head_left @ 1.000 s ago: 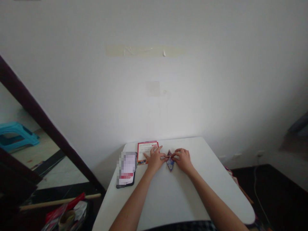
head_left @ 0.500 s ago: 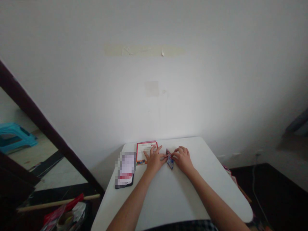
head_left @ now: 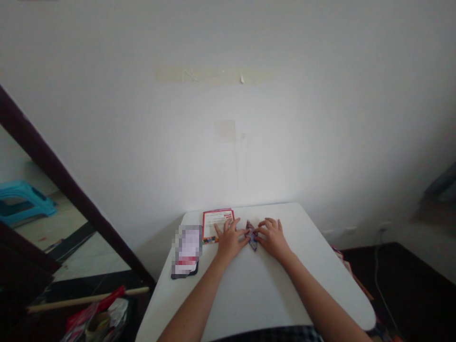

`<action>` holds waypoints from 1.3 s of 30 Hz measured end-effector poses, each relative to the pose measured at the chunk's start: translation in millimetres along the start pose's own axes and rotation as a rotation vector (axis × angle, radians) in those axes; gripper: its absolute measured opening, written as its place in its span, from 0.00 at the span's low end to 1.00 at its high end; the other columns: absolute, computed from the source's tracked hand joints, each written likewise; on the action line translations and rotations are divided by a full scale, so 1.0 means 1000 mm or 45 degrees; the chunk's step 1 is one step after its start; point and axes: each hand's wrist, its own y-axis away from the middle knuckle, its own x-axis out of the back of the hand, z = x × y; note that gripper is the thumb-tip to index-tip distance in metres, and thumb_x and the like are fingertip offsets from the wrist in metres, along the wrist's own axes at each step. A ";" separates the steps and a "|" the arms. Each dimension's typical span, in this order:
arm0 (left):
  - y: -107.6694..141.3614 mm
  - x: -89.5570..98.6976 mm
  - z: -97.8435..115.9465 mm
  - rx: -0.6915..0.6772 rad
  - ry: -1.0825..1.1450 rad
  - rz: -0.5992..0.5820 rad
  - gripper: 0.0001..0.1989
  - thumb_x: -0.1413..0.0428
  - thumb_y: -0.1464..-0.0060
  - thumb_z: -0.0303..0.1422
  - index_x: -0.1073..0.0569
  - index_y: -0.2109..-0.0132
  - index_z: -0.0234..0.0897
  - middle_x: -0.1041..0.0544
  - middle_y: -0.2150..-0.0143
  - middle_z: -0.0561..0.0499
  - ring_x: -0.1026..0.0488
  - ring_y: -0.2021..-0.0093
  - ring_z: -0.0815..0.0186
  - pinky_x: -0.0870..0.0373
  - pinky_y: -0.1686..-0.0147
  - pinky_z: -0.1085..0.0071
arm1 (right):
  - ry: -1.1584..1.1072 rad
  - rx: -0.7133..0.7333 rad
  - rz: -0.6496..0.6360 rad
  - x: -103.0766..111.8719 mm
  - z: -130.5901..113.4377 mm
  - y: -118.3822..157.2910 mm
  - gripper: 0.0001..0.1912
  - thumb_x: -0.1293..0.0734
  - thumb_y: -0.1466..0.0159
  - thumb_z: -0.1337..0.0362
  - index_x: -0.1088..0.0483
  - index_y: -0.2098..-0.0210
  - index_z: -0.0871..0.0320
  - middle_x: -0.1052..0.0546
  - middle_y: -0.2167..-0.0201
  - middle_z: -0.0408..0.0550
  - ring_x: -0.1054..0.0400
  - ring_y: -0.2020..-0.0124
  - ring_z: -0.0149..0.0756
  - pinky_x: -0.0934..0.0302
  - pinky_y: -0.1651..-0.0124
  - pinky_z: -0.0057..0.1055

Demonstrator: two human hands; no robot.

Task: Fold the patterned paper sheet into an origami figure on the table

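Observation:
A small folded piece of patterned paper [head_left: 252, 241], blue and red with pointed ends, lies on the white table [head_left: 256, 294]. From its left side, my left hand [head_left: 230, 241] grips the paper between thumb and forefinger, its other fingers spread over a red-edged printed sheet [head_left: 210, 221]. My right hand [head_left: 273, 240] pinches the paper's right side with thumb and fingertips. The fingertips hide parts of the paper's middle.
A phone [head_left: 194, 269], largely blurred out, lies at the table's left. The wall [head_left: 228, 175] stands right behind the table. A dark-framed mirror [head_left: 76, 190] leans at the left, above a bin [head_left: 126, 313] with a stick across it.
My left thumb has shifted lower along the paper, and my right thumb and fingers are a little further apart on it. The paper stays in nearly the same place.

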 end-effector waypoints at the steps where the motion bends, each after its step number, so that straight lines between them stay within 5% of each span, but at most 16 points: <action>1: -0.001 -0.001 0.000 -0.012 -0.002 0.015 0.13 0.42 0.46 0.45 0.23 0.53 0.63 0.36 0.35 0.57 0.49 0.33 0.48 0.79 0.39 0.32 | 0.000 0.001 0.021 -0.002 0.000 0.000 0.12 0.32 0.38 0.58 0.26 0.55 0.42 0.28 0.49 0.46 0.47 0.39 0.49 0.63 0.36 0.65; 12: -0.007 -0.006 0.002 0.092 -0.034 0.008 0.09 0.42 0.47 0.47 0.20 0.59 0.59 0.37 0.34 0.57 0.48 0.33 0.48 0.72 0.40 0.29 | 0.038 -0.100 -0.021 0.005 -0.009 -0.003 0.10 0.33 0.37 0.56 0.25 0.56 0.43 0.27 0.51 0.45 0.47 0.39 0.48 0.66 0.35 0.63; 33: 0.004 0.013 0.011 0.091 -0.088 -0.151 0.29 0.43 0.57 0.60 0.25 0.48 0.60 0.43 0.30 0.49 0.53 0.31 0.43 0.76 0.40 0.31 | -0.026 -0.039 -0.207 0.019 -0.004 -0.001 0.20 0.31 0.42 0.50 0.29 0.50 0.43 0.30 0.47 0.46 0.45 0.39 0.48 0.67 0.36 0.68; 39: -0.001 0.008 0.001 0.116 -0.084 -0.193 0.23 0.46 0.52 0.59 0.25 0.50 0.65 0.46 0.29 0.54 0.54 0.31 0.43 0.72 0.41 0.28 | -0.058 -0.046 -0.242 0.022 -0.004 -0.001 0.22 0.30 0.43 0.49 0.30 0.49 0.43 0.31 0.46 0.46 0.44 0.40 0.47 0.69 0.36 0.68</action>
